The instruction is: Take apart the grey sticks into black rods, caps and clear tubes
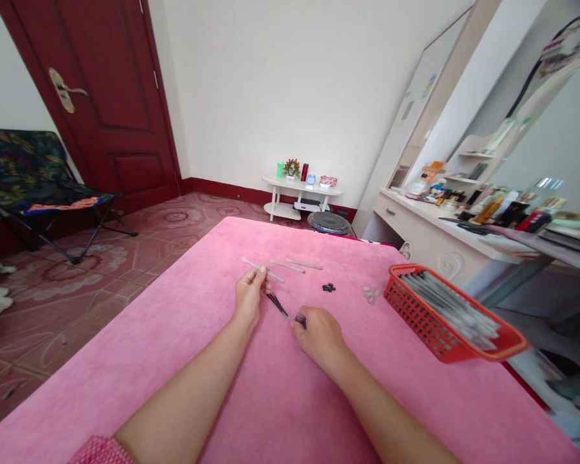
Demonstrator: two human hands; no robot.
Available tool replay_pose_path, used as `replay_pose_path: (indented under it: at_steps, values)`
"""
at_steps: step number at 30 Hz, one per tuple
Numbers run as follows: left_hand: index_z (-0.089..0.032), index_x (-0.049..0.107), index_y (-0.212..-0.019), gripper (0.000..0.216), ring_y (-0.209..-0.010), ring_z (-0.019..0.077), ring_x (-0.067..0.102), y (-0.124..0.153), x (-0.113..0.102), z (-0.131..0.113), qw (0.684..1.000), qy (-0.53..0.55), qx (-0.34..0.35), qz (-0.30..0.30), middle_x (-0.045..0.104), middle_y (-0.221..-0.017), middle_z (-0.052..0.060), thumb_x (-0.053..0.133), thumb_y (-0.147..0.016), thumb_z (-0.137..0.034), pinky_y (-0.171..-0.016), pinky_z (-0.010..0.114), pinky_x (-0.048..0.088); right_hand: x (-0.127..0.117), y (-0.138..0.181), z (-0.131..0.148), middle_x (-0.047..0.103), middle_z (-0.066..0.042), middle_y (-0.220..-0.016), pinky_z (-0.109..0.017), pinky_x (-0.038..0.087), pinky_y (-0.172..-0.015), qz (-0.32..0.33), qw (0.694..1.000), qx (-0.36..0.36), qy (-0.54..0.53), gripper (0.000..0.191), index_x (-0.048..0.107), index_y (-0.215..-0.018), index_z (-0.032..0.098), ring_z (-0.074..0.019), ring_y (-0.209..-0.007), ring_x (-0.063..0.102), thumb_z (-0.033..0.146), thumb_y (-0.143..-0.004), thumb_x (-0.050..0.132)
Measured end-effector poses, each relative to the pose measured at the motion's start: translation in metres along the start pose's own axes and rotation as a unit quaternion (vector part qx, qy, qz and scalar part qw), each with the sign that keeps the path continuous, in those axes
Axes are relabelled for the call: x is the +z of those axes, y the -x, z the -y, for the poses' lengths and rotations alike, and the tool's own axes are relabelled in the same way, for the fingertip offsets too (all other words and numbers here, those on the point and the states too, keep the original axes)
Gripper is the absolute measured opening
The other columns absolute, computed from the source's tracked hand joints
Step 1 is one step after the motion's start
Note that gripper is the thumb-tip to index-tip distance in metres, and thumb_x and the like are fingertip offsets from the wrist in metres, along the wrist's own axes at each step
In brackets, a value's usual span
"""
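My left hand (249, 298) is closed, thumb and fingers pinching a thin clear tube (276, 278) that sticks out on both sides. Two slim black sticks (277, 304) run from below the left hand toward my right hand (320, 334). The right hand's fingers are curled round their near end, where a dark piece (300, 319) shows; its exact kind is hidden. Beyond the hands, two more clear tubes lie on the pink cloth, a nearer tube (289, 266) and a farther tube (305, 264). Small black parts (328, 287) and small translucent pieces (370, 295) lie to the right.
A red plastic basket (412, 315) full of clear tubes stands on the right of the pink-covered table (174, 335). Past its right edge is a dresser (418, 222) crowded with bottles. A low white stand (275, 183) is at the far wall, a folding chair (24, 167) at left.
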State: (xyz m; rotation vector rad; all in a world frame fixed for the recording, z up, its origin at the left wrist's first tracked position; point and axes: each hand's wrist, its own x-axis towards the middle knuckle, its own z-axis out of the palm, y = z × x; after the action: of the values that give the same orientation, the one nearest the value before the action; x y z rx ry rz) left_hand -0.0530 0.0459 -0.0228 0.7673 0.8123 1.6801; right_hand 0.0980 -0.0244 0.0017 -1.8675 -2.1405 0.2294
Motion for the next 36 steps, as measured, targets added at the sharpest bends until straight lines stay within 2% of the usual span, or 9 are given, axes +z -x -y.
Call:
replay_pose_path:
  at_steps: [6,10,17,25,29,36]
  values:
    - [-0.012,0.058,-0.077,0.027,-0.046,0.0046,0.048,-0.006,-0.004,-0.008,0.991,0.108,-0.033,-0.065,0.054,-0.060,-0.003,0.070,-0.063,-0.032,-0.043,0.016,0.038,-0.003,-0.002,-0.009,0.065,-0.004,-0.065,-0.021,0.035,-0.054,-0.027,0.992,0.000,-0.126,0.017,0.062,-0.066,0.018,-0.0143,-0.060,0.057,0.028,-0.075,0.051]
    - [-0.014,0.057,-0.074,0.016,-0.045,0.0043,0.049,-0.011,-0.008,-0.014,0.978,0.165,-0.065,-0.106,0.056,-0.059,-0.003,0.066,-0.068,-0.025,-0.043,0.015,0.039,-0.004,-0.002,-0.012,0.063,-0.002,-0.063,-0.021,0.037,-0.054,-0.054,0.982,-0.005,-0.183,0.014,0.060,-0.066,0.018,-0.0138,-0.059,0.056,0.023,-0.073,0.049]
    - [-0.013,0.054,-0.069,0.011,-0.043,0.0049,0.048,-0.018,-0.013,-0.016,0.962,0.226,-0.086,-0.125,0.056,-0.057,-0.001,0.056,-0.077,-0.020,-0.040,0.015,0.039,-0.005,0.000,-0.007,0.059,0.000,-0.057,-0.020,0.037,-0.051,-0.070,0.963,-0.023,-0.260,0.015,0.059,-0.064,0.018,-0.0121,-0.053,0.053,0.025,-0.073,0.048]
    - [-0.014,0.055,-0.072,0.009,-0.044,0.0034,0.047,-0.017,-0.012,-0.013,0.970,0.199,-0.074,-0.116,0.055,-0.059,-0.002,0.061,-0.073,-0.021,-0.042,0.014,0.038,-0.002,0.002,-0.004,0.057,0.002,-0.055,-0.020,0.035,-0.048,-0.058,0.959,-0.040,-0.274,0.015,0.059,-0.064,0.017,-0.0111,-0.051,0.051,0.027,-0.072,0.051]
    - [-0.014,0.055,-0.072,0.020,-0.044,0.0038,0.047,-0.012,-0.010,-0.013,0.983,0.148,-0.043,-0.097,0.054,-0.058,-0.004,0.068,-0.065,-0.027,-0.042,0.015,0.037,-0.006,-0.001,-0.008,0.059,0.001,-0.056,-0.020,0.037,-0.050,-0.058,0.962,-0.031,-0.264,0.014,0.059,-0.063,0.017,-0.0114,-0.052,0.052,0.025,-0.071,0.051]
    - [-0.012,0.054,-0.070,0.027,-0.044,0.0039,0.047,-0.009,-0.007,-0.012,0.994,0.078,-0.006,-0.071,0.054,-0.057,-0.004,0.070,-0.063,-0.034,-0.042,0.016,0.036,-0.028,-0.013,-0.026,0.060,0.000,-0.061,-0.021,0.038,-0.052,-0.143,0.950,-0.023,-0.275,0.014,0.059,-0.068,0.017,-0.0126,-0.055,0.053,0.029,-0.072,0.052]
